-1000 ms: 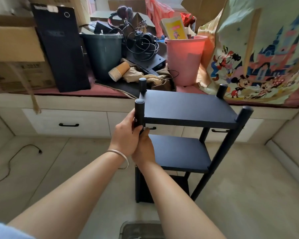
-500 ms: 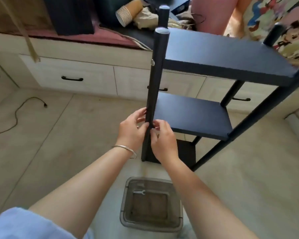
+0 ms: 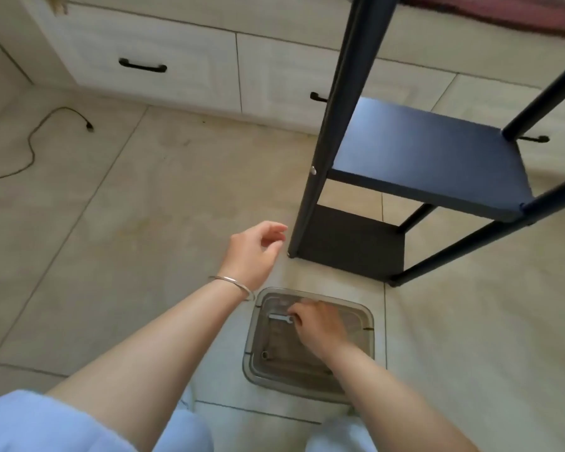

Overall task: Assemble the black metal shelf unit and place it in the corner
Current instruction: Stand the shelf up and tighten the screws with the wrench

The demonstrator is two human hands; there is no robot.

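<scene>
The black metal shelf unit stands upright on the tiled floor, with a silver screw head showing on its front left post. My left hand hovers just left of that post's foot, fingers relaxed and touching nothing. Below it, a clear plastic tray sits on the floor. My right hand reaches into the tray, and its curled fingertips pinch the right end of a small flat wrench that lies on the tray's bottom.
White drawers with black handles run along the far wall behind the shelf. A dark cable trails over the floor at the left. A small round part lies in the tray's near left corner.
Both hands have let go of the front left post. My right hand dropped into the tray onto the wrench, my left hand moved off to the post's left, and my view tilted down.
</scene>
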